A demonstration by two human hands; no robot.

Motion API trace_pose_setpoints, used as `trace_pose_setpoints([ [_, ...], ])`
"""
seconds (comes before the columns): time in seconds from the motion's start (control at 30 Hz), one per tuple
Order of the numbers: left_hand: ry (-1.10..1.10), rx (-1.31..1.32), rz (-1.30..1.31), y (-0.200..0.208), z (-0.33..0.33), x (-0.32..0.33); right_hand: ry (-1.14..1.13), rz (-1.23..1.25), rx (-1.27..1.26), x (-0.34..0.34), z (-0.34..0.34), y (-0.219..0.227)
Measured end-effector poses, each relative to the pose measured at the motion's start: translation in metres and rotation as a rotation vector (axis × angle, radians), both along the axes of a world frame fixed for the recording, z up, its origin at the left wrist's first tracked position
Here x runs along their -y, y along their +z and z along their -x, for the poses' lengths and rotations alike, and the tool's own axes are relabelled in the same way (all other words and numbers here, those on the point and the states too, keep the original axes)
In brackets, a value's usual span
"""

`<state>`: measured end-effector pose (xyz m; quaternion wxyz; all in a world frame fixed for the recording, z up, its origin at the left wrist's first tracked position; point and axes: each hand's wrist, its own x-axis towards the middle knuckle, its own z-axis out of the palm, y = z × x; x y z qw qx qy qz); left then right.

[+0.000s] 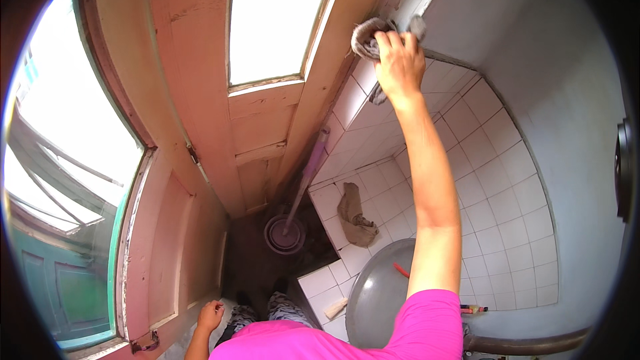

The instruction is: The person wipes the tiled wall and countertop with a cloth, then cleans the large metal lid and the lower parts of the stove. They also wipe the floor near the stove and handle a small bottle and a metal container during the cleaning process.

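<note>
Grey cloth (368, 41) is gripped in the right hand (400, 70), the fingers closed over its bunched middle and folds sticking out on either side; it is up where the tiled wall (490, 137) meets the wooden door frame (337, 60), though whether it touches the surface cannot be told. Low beside the door panel (167, 247), the left hand (212, 315) has its fingers partly curled; how far closed is unclear. Below the raised arm, a brown cloth (357, 223) lies crumpled near the left edge of the tiled ledge (325, 201), with a large grey round vessel (373, 293) toward the near edge and a small pale block (335, 308) by the near left corner. Past the left edge, a purplish pole (311, 167) stands in a round bucket (272, 235) on the dark floor (243, 253).
</note>
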<state>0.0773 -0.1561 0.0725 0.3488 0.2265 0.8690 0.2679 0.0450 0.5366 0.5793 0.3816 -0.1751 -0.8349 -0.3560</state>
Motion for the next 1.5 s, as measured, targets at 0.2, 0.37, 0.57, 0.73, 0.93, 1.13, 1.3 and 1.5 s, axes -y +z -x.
trace_pose_setpoints([
  [0.2,0.021,0.005,0.011,-0.021,-0.011,0.029,0.069,1.191,-0.098,0.007,-0.04,-0.157],
  [0.37,-0.024,0.03,0.072,-0.013,-0.009,0.03,0.12,1.281,0.197,0.01,-0.06,-0.185],
  [0.57,-0.047,-0.021,0.052,0.004,-0.001,0.0,0.579,0.479,-0.028,0.025,-0.014,-0.06],
  [0.73,-0.047,-0.006,0.038,0.017,-0.001,-0.022,0.119,-0.083,-0.117,-0.01,0.016,-0.028],
  [0.93,0.019,-0.023,0.074,0.028,-0.004,-0.015,0.122,0.105,-0.063,-0.003,0.009,-0.131],
  [1.13,0.066,0.017,0.104,0.021,-0.022,-0.002,0.089,0.226,0.133,0.003,-0.023,-0.295],
  [1.3,0.089,0.027,0.12,0.005,-0.035,0.02,0.139,0.735,0.231,0.015,-0.051,-0.347],
  [1.5,-0.075,0.044,0.196,0.01,-0.019,-0.009,0.232,0.243,-0.131,0.025,0.013,-0.249],
])
